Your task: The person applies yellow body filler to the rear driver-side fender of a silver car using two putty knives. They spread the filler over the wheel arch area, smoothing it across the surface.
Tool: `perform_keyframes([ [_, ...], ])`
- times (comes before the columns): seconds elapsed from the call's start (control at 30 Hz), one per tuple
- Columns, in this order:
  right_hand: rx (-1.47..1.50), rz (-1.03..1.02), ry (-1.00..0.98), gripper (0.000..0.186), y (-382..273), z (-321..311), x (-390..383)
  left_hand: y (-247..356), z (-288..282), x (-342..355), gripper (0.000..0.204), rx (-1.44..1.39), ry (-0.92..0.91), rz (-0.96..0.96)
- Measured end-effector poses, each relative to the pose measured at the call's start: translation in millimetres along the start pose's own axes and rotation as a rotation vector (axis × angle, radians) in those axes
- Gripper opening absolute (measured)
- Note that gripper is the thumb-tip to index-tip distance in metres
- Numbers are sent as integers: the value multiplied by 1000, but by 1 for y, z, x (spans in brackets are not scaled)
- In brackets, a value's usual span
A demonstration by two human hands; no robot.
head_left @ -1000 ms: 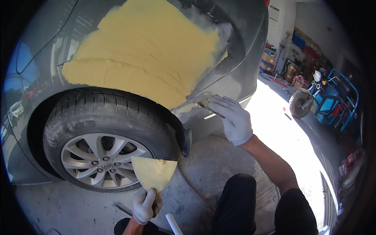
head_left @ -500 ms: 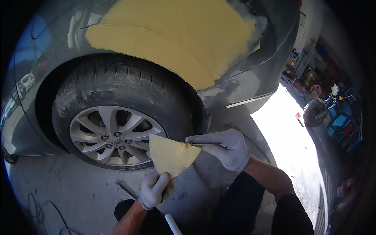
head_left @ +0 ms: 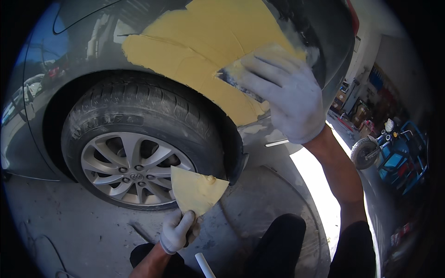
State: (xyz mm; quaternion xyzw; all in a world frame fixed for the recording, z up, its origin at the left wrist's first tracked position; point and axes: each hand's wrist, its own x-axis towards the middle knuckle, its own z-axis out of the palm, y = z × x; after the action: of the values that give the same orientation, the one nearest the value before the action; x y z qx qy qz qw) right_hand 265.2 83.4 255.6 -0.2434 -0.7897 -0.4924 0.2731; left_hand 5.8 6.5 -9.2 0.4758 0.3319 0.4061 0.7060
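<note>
Gloved in white, my right hand (head_left: 294, 95) grips a dark-edged putty spreader (head_left: 238, 83) against the car's rear quarter panel. Its blade meets a broad coat of yellow body filler (head_left: 185, 51) above the wheel arch; my fingers cover most of the tool. Lower down, my left hand (head_left: 175, 230), gloved too, pinches the narrow end of a fan-shaped mixing board (head_left: 192, 190). Pale yellow filler smears the board, and a small lump of filler (head_left: 210, 180) sits near its far right edge. The board is held in front of the tyre and wheel.
The rear wheel (head_left: 136, 173) stands just beyond the board. A hose or cable (head_left: 55, 252) lies on the floor at lower left. My knee (head_left: 282, 236) is below my right arm. To the right are a blue wheeled machine (head_left: 394, 157) and boxes (head_left: 359, 111).
My right hand has moved up from the board to the filler-coated panel with the spreader. A lump of filler now shows on the board, which my left hand still holds low.
</note>
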Motion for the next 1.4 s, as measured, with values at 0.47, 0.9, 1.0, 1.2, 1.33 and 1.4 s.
perform_keyframes([
  [0.47, 83, -440, 172, 24, 43, 53, 125, 2, -2, 2, 33, 27, -31, -44],
  [0.9, -189, -319, 3, 42, 48, 47, 49, -7, -2, 2, 33, 6, -24, -30],
  [1.0, -129, -252, -12, 43, 58, 49, 21, -9, 0, 4, 33, -2, -24, -42],
  [1.2, -145, -163, -85, 42, 55, 47, -22, -8, 1, 3, 35, 50, -8, -25],
  [1.33, -123, -109, -126, 42, 54, 43, -45, -9, 3, 3, 35, 41, 12, -42],
  [1.4, -118, -90, -145, 43, 53, 39, -55, -12, 4, 5, 36, 23, 16, -45],
])
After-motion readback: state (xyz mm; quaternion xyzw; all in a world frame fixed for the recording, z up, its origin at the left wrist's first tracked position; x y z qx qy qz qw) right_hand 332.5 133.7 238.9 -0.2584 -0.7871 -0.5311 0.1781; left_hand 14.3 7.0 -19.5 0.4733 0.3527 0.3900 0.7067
